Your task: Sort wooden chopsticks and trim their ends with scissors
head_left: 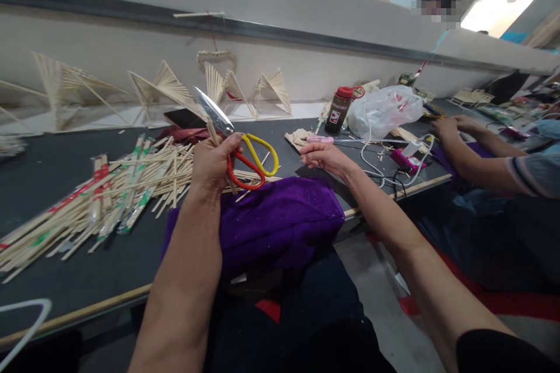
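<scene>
My left hand (214,157) is closed around a pair of scissors (251,172) with one red and one yellow handle loop. The blades point up and to the left. Pale wooden sticks (213,133) also show in that fist, above and below the fingers. Close to a pink-handled tool (319,139) with a long thin rod, my right hand (322,157) hovers with its fingers loosely bent and slightly apart; I see nothing held in it. Purple cloth (284,221) covers the table edge beneath my hands.
Loose and plastic-wrapped chopsticks (109,192) lie heaped at left. Fanned stick models (166,90) stand along the wall. A brown bottle (338,111) with a red lid, a plastic bag (385,112), white cables and a magenta device (406,161) sit at right, beside another person's arms (472,151).
</scene>
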Tool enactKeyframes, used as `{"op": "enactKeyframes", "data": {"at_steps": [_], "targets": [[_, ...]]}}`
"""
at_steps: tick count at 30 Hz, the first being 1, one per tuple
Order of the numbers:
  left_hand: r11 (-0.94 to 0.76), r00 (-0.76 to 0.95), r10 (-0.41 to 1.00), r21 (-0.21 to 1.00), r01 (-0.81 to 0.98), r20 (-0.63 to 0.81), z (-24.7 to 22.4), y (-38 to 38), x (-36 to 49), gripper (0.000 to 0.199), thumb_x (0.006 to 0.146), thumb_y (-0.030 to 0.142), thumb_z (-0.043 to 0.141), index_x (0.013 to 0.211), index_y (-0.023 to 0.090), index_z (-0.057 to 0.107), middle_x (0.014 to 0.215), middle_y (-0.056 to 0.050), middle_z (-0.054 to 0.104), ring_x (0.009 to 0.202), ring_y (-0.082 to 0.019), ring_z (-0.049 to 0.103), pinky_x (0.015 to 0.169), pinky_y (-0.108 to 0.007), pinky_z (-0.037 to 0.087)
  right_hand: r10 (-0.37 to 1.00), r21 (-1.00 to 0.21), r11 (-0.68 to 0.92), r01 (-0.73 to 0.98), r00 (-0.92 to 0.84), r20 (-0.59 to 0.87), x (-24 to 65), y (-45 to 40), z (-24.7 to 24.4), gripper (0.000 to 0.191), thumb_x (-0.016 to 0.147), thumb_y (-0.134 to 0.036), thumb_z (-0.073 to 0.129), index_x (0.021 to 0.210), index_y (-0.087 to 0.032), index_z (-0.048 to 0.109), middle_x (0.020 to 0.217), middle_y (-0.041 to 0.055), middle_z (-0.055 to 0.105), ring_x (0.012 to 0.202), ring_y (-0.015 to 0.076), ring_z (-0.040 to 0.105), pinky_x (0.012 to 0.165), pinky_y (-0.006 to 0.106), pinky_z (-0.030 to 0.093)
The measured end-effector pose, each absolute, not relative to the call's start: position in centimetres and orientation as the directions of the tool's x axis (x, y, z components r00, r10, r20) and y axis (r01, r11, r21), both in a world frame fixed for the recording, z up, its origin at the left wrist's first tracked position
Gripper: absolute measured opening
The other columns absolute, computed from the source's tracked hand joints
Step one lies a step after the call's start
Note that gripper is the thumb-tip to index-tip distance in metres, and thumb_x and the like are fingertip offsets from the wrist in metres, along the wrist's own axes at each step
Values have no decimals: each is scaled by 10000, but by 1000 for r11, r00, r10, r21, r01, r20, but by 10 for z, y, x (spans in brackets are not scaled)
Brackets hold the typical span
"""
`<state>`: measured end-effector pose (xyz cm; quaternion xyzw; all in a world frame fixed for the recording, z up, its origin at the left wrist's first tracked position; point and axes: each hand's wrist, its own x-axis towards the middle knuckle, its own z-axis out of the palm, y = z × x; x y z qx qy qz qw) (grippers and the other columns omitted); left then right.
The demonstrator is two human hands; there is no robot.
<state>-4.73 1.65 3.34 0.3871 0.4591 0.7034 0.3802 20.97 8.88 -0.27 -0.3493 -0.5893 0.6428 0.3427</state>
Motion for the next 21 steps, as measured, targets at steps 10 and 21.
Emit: {"op": "enactKeyframes", "data": {"at_steps": [10, 21], "targets": [[-112, -180, 981, 966, -232, 71, 52, 2, -58, 201, 633, 276, 699, 580, 123, 582, 509, -10, 526, 368, -53, 436, 329, -159, 320, 899, -991, 123, 44, -427, 93, 187, 88, -7, 258, 609, -315, 719, 743, -128, 602, 584, -15, 598, 476, 80, 559, 389, 165, 420], [125, 26, 991, 980, 157, -130, 10, 31, -36, 297, 651, 406, 646, 536, 142, 574, 520, -46, 581, 382, -102, 464, 402, -235, 353, 889, -979, 205, -12, -415, 191, 151, 87, 6, 423, 748, -530, 571, 560, -181, 425, 404, -65, 373, 310, 33, 297, 302, 176, 188]]}}
